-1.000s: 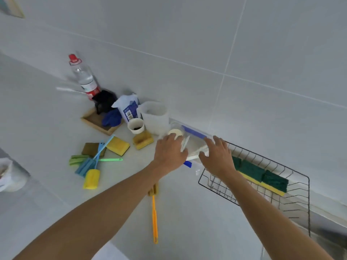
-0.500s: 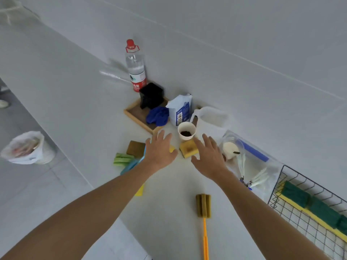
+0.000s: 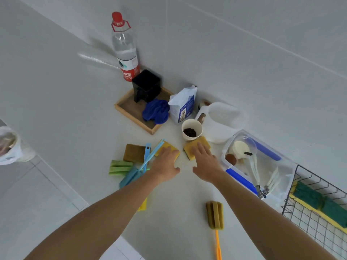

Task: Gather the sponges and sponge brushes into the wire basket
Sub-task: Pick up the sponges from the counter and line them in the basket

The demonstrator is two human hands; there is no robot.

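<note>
My left hand [image 3: 165,164] lies flat on a yellow sponge [image 3: 175,153], fingers spread. My right hand [image 3: 205,162] rests its fingers on a second yellow sponge [image 3: 189,148] beside the paper cup. Left of them lie a brown sponge [image 3: 133,152], a green sponge brush [image 3: 120,167] and blue sponge brushes [image 3: 131,177]. A yellow brush head [image 3: 143,205] shows under my left forearm. An olive sponge brush with an orange handle [image 3: 215,215] lies near the counter's front. The wire basket [image 3: 308,220] at the right holds green-and-yellow sponges [image 3: 319,201].
A paper cup [image 3: 191,129], white jug [image 3: 223,122], white bag [image 3: 183,106], wooden tray [image 3: 131,113] with a black box and blue cloth, and a water bottle [image 3: 124,47] stand at the back. A clear tub [image 3: 261,166] of utensils sits between my right hand and the basket.
Both hands have moved from the clear tub and basket leftward to the loose sponges and have come down onto the two yellow sponges. The view has shifted left.
</note>
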